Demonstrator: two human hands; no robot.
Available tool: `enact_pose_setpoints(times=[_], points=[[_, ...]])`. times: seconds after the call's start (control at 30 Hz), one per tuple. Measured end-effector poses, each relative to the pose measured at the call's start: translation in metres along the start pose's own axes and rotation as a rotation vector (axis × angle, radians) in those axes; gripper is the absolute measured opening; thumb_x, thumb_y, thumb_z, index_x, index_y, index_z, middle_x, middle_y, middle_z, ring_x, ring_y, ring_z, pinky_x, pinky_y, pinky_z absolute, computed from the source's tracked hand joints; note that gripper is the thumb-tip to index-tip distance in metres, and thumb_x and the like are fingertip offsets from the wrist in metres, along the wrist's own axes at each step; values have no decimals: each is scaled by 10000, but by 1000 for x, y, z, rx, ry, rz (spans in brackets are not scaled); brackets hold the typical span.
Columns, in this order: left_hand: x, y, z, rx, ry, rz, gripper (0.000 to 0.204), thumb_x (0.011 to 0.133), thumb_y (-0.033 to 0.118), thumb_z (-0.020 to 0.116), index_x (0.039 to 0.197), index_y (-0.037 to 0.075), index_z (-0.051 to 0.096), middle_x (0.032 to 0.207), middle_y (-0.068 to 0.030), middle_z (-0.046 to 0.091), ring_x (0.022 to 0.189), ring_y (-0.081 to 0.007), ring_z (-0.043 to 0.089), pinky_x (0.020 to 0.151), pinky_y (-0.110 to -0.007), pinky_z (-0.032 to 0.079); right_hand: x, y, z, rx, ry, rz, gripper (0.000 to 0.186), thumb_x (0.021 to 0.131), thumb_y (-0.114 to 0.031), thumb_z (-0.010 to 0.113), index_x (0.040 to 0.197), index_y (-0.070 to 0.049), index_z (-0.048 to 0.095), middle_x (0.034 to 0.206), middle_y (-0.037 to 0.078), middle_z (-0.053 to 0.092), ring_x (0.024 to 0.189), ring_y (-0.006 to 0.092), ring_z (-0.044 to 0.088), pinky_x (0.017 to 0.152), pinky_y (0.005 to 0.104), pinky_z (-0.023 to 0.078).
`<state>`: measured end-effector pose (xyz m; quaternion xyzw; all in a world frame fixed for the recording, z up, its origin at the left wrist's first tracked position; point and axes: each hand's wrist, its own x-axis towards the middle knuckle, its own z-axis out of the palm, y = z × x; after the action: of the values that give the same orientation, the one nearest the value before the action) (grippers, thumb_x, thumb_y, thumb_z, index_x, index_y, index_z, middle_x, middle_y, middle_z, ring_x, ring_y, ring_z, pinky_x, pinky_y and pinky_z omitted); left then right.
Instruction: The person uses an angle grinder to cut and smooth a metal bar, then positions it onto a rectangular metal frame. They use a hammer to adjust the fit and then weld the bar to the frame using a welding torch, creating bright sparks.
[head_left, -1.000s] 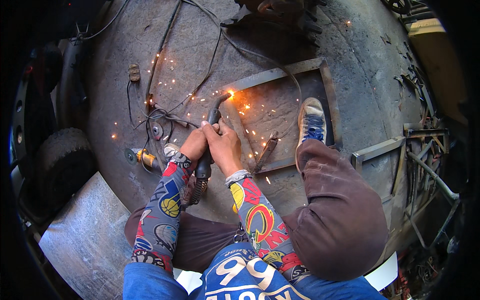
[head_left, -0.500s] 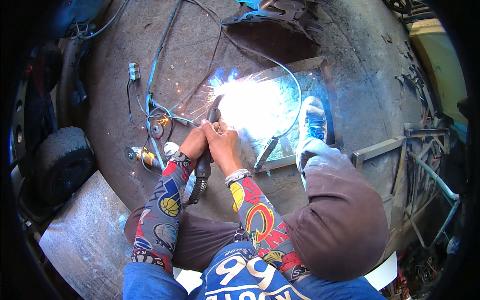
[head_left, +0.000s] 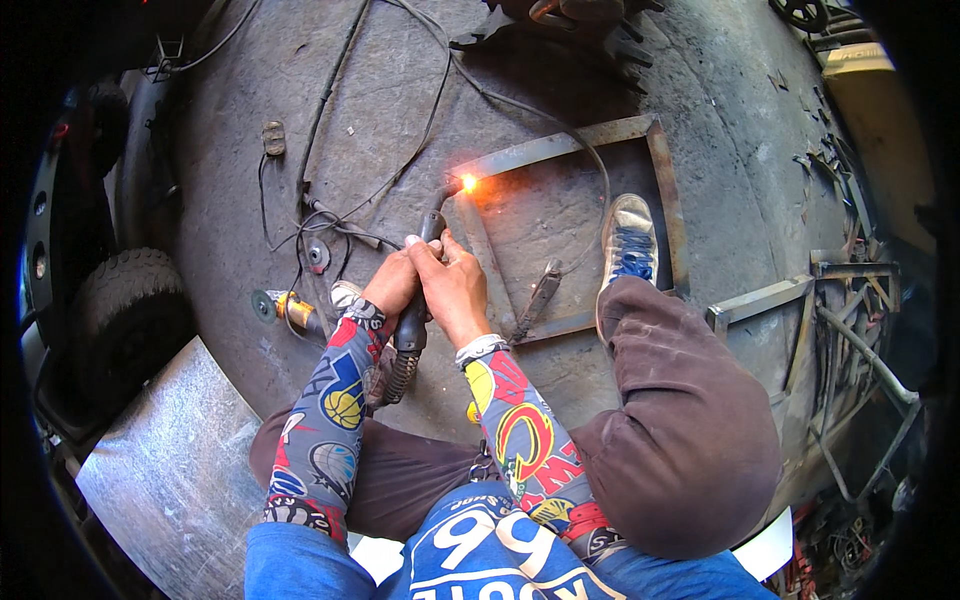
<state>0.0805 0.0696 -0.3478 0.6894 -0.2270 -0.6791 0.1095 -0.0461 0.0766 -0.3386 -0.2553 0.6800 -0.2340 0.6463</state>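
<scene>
Both my hands are wrapped round a black welding torch (head_left: 410, 328). My left hand (head_left: 392, 282) closes on its handle from the left, and my right hand (head_left: 452, 292) grips it from the right, thumb on top. The torch's bent neck reaches up to the far left corner of a rectangular metal frame (head_left: 560, 148) lying on the floor. At that corner a small orange spot (head_left: 469, 183) glows, and the nozzle tip is beside it; whether they touch is hidden by the glare. A ground clamp (head_left: 540, 297) sits at the frame's near side, with a cable running from it.
My shoe (head_left: 630, 245) stands inside the frame's right side. Left of the torch lie an angle grinder (head_left: 292, 311), a loose disc (head_left: 318, 255) and tangled cables (head_left: 318, 120). A sheet of metal (head_left: 165, 465) is at near left, a tyre (head_left: 135, 320) beyond it, metal frames (head_left: 765, 302) at right.
The bright white-blue arc and flying sparks have gone out, leaving an orange glow at the corner. The frame now shows clearly. My hands have barely moved on the torch.
</scene>
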Motion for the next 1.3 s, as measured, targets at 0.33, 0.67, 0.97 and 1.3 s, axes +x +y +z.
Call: enact_pose_setpoints(times=[0.33, 0.67, 0.97, 1.3], points=[[-4, 3, 3, -19, -14, -6, 389, 1068, 405, 535, 1126, 49, 679, 963, -43, 700, 789, -138, 659, 629, -304, 527, 2, 4, 0, -86, -7, -31, 870, 874, -616, 664, 1414, 59, 569, 1222, 329, 676, 1145, 441, 676, 996, 435, 527], [3, -3, -3, 207, 18, 53, 422, 1070, 441, 540, 1156, 51, 677, 984, -33, 704, 854, -126, 657, 692, -297, 523, 0, 0, -1, -98, -5, 1, 817, 885, -602, 666, 1372, 51, 610, 1098, 284, 730, 1052, 385, 720, 919, 412, 546], [-10, 13, 6, 42, -4, -22, 416, 1070, 434, 539, 1164, 52, 675, 967, -39, 708, 824, -131, 665, 679, -298, 524, 1, 4, 3, -33, 28, -33, 825, 886, -598, 664, 1355, 79, 611, 1128, 317, 712, 1067, 399, 714, 935, 414, 543], [0, -1, 0, 97, 1, 118, 416, 1065, 440, 556, 1112, 47, 685, 970, -26, 703, 835, -121, 650, 705, -298, 520, -1, -1, 0, -46, -4, -11, 842, 884, -591, 665, 1430, 41, 558, 1202, 330, 682, 1128, 438, 685, 982, 438, 533]])
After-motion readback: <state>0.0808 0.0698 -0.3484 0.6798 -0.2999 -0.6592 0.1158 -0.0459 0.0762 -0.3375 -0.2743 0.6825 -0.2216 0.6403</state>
